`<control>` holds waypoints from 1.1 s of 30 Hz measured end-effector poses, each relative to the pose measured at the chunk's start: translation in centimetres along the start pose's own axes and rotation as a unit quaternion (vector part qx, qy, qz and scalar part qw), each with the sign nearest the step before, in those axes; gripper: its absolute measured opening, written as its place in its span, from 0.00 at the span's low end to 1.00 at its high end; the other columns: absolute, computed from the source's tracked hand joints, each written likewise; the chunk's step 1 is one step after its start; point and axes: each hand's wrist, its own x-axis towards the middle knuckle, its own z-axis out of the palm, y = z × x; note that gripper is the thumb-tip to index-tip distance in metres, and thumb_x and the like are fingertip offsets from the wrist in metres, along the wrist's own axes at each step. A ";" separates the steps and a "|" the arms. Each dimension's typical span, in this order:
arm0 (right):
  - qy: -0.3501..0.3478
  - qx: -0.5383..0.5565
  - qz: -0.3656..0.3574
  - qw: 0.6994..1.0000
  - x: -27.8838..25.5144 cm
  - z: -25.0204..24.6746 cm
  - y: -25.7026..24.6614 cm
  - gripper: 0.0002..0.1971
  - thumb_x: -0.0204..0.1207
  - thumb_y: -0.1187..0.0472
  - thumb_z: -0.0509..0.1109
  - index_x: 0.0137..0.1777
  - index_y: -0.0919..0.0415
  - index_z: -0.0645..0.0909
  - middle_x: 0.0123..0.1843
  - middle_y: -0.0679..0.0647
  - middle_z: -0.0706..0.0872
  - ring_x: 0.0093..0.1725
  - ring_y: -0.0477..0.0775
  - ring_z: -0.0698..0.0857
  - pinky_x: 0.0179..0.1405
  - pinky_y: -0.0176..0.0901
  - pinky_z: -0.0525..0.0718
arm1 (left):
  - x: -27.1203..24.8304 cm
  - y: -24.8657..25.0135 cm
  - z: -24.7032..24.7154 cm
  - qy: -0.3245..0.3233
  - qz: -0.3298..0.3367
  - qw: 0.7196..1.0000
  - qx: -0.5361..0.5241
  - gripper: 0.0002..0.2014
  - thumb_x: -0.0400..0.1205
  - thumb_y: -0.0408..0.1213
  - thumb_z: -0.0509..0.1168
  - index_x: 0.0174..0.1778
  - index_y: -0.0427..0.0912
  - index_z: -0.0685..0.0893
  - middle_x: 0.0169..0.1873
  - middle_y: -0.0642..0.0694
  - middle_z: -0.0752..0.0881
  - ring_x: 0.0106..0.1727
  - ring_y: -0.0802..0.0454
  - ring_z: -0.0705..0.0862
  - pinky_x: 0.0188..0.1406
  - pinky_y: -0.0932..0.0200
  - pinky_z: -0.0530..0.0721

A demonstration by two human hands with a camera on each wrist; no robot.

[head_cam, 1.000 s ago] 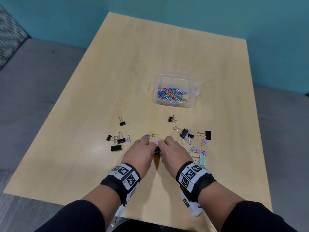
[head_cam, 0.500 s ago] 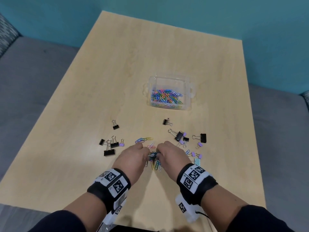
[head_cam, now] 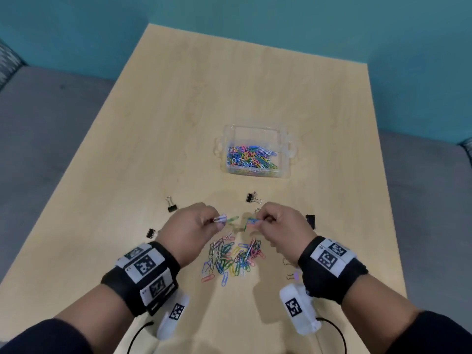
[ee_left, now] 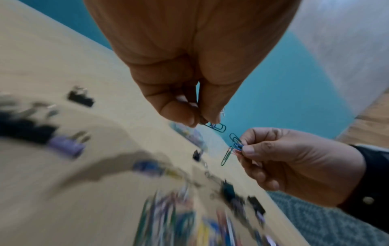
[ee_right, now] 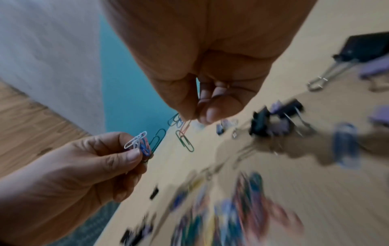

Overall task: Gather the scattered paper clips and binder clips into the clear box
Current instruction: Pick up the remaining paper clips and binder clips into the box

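Both hands are raised off the surface (head_cam: 163, 139) and held apart, on the near side of the box (head_cam: 255, 152). Half a second ago they were pressed together low over the surface, on the same side of the box.

The left hand (head_cam: 190, 228) pinches a small bunch of clips (head_cam: 224, 218) between thumb and fingertips; the right wrist view shows white, blue, red and green ones in that bunch. The right hand (head_cam: 279, 227) pinches a second bunch (head_cam: 251, 222) the same way, with one green clip dangling below it. The remaining fingers of each hand are curled in.

A loose pile (head_cam: 232, 259) of coloured paper clips lies on the surface below and between the hands, nearer the person than the box. In the earlier frame only a few of these clips showed between the closed hands.

The box stands upright on the surface beyond the hands, well apart from them, with a layer of coloured paper clips inside.

Black binder clips lie scattered near of the box: one (head_cam: 252, 198) just beyond the right hand, one (head_cam: 171, 205) beyond the left hand, one (head_cam: 152, 233) beside the left wrist, one (head_cam: 310, 221) beside the right hand. Their layout relative to the box matches the earlier frame.
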 end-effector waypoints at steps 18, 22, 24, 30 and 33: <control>0.085 -0.184 -0.073 0.976 3.5 -3.9 -3.3 0.13 0.79 0.63 0.60 0.59 0.57 0.83 0.55 0.57 0.85 0.50 0.58 0.84 0.51 0.45 0.80 | 5.7 0.8 -1.6 0.062 -0.013 0.993 0.104 0.10 0.82 0.38 0.61 0.54 0.42 0.85 0.49 0.39 0.81 0.46 0.37 0.83 0.46 0.47 0.81; -0.080 -0.292 -0.053 0.952 -1.5 0.6 -0.4 0.10 0.80 0.62 0.57 0.56 0.58 0.78 0.51 0.54 0.76 0.44 0.60 0.80 0.40 0.45 0.73 | 0.4 -1.1 2.1 -0.036 0.008 0.983 0.180 0.10 0.82 0.44 0.57 0.54 0.46 0.80 0.49 0.44 0.77 0.47 0.43 0.78 0.47 0.48 0.79; -0.083 -0.316 -0.034 0.944 -3.0 2.3 0.4 0.06 0.80 0.61 0.58 0.53 0.59 0.74 0.53 0.55 0.72 0.38 0.58 0.76 0.36 0.44 0.70 | -1.1 -1.4 3.5 -0.037 0.005 0.981 0.191 0.15 0.82 0.48 0.57 0.62 0.50 0.76 0.54 0.46 0.76 0.50 0.45 0.73 0.50 0.50 0.78; -0.043 -0.316 -0.096 0.943 -4.5 5.9 1.0 0.09 0.80 0.60 0.58 0.58 0.58 0.74 0.56 0.55 0.70 0.53 0.59 0.74 0.47 0.53 0.80 | -2.9 -1.3 5.1 -0.026 0.040 0.980 0.195 0.11 0.79 0.48 0.63 0.52 0.48 0.83 0.53 0.47 0.75 0.49 0.44 0.73 0.48 0.46 0.80; -0.016 -0.265 -0.093 0.959 -5.1 5.0 1.9 0.11 0.80 0.59 0.61 0.61 0.56 0.74 0.55 0.52 0.71 0.49 0.57 0.77 0.44 0.49 0.80 | -4.4 -1.6 4.4 -0.025 -0.019 0.990 0.138 0.18 0.76 0.52 0.66 0.59 0.50 0.79 0.52 0.49 0.73 0.52 0.46 0.73 0.52 0.49 0.78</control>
